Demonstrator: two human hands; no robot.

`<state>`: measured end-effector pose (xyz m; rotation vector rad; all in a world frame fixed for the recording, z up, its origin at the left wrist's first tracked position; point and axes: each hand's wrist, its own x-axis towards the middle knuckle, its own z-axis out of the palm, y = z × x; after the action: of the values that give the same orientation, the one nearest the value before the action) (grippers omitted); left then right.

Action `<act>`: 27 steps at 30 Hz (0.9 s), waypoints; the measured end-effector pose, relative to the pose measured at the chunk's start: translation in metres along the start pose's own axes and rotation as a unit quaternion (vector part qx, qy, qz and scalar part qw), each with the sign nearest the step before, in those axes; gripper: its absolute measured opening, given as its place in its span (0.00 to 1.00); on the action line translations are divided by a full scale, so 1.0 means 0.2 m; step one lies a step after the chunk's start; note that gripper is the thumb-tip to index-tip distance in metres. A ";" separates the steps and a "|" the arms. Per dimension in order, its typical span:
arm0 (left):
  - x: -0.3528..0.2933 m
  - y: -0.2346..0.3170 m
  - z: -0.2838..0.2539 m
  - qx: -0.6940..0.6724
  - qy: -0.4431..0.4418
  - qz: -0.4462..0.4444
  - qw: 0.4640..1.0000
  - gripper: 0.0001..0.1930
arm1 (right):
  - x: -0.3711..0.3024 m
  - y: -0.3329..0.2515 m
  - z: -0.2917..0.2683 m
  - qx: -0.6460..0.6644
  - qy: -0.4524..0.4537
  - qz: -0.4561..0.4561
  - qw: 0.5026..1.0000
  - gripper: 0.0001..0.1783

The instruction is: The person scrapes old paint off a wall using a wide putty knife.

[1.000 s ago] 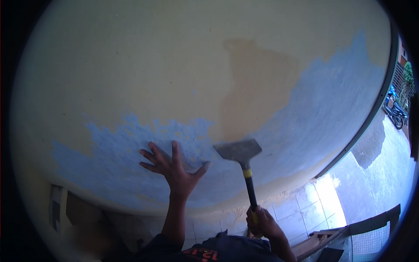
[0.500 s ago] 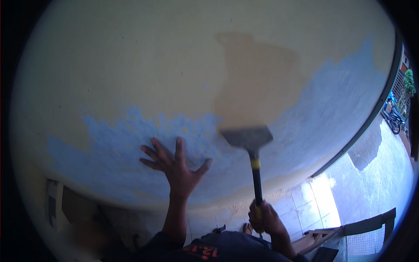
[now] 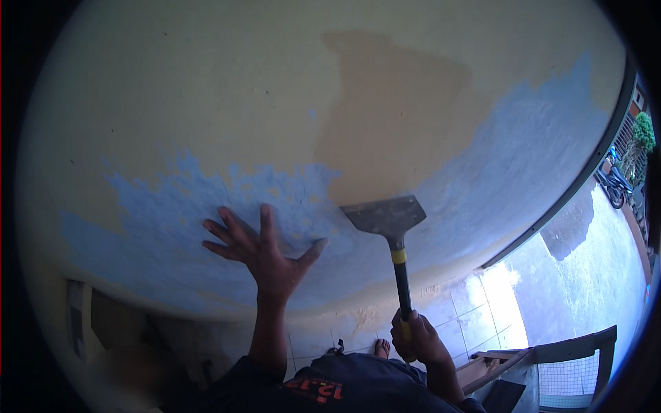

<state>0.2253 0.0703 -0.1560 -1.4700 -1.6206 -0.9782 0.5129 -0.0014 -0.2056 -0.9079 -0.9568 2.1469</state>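
Observation:
Flat on the wall, with fingers spread, is my left hand [image 3: 267, 258]. It rests on a pale bluish bare patch [image 3: 227, 182] where the yellowish paint [image 3: 227, 89] of the wall is gone. My right hand [image 3: 418, 337] is closed round the black and yellow handle of a wide-bladed wall scraper [image 3: 387, 217]. The scraper's blade lies at the wall, at the lower border of a darker, damp-looking brown patch [image 3: 392, 117]. Bluish wall surface shows on both sides of the blade.
Below the wall lies a pale tiled floor [image 3: 468, 303], and my foot [image 3: 382, 347] shows on it. A frame with wire mesh [image 3: 568, 382] stands at lower right. Past the wall's right edge are a motorcycle [image 3: 615, 184] and a green plant [image 3: 642, 134].
The view has shifted slightly, so the wall appears higher and further left. The scraper blade has gone from blurred to sharp and sits a little lower on the wall. My left hand stays in place.

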 end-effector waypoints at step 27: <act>0.02 0.12 -0.30 -0.356 0.015 0.061 0.932 0.12 | 0.06 0.16 0.13 0.103 -0.180 -0.084 0.975 0.21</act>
<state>0.2504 0.0193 -0.1241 -1.9769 -1.1690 -1.6068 0.4787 -0.0202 -0.2225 -0.3297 -0.9196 2.2529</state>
